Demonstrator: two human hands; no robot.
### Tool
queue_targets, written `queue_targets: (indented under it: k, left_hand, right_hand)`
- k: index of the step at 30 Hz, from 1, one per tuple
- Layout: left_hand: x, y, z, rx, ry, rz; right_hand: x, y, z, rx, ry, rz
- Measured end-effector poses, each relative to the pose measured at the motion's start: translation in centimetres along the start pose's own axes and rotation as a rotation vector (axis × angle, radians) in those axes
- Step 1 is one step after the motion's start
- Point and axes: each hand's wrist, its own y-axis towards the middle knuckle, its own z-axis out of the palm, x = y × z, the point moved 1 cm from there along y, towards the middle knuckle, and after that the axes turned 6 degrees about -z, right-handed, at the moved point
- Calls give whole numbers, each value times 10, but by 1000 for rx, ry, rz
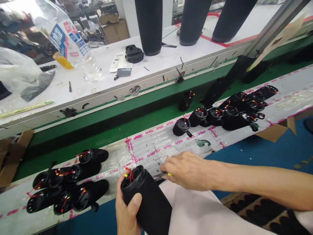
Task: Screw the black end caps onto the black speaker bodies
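A black cylinder [153, 204] with an open top end and red wires [130, 176] showing at its rim is held in my left hand [128, 212], the thumb lying across its side. To the right of that rim, my right hand [186, 169] has its fingers curled round a small tool, of which only a yellow bit [169, 174] and a dark part show. The right hand is just above the edge of the taped bench strip [156, 147] and apart from the cylinder.
Several similar black cylinders with red wires stand at the left [83, 199] and at the right [182, 125]. Behind, a white shelf [105, 88] bears a plastic bottle [70, 42], a black ring-like part [134, 54] and tall black cylinders [149, 26]. A green channel [117, 117] runs between.
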Motion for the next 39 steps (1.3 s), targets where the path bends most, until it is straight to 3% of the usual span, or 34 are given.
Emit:
queue_targets:
  k: [5, 13, 24, 29, 39]
  left_hand:
    - [6, 1, -3, 10, 117, 75]
    - [13, 4, -14, -62, 264, 232]
    - [22, 1, -12, -170, 243, 266]
    - [24, 0, -13, -257, 315, 317]
    - [19, -4, -8, -380, 489, 386]
  right_hand:
    - [31, 15, -9, 21, 49, -53]
    - [37, 21, -10, 21, 36, -72]
    - [59, 14, 0, -68, 43, 46]
    - [68, 14, 2, -89, -74, 97]
    - [79, 25, 0, 29, -90, 89]
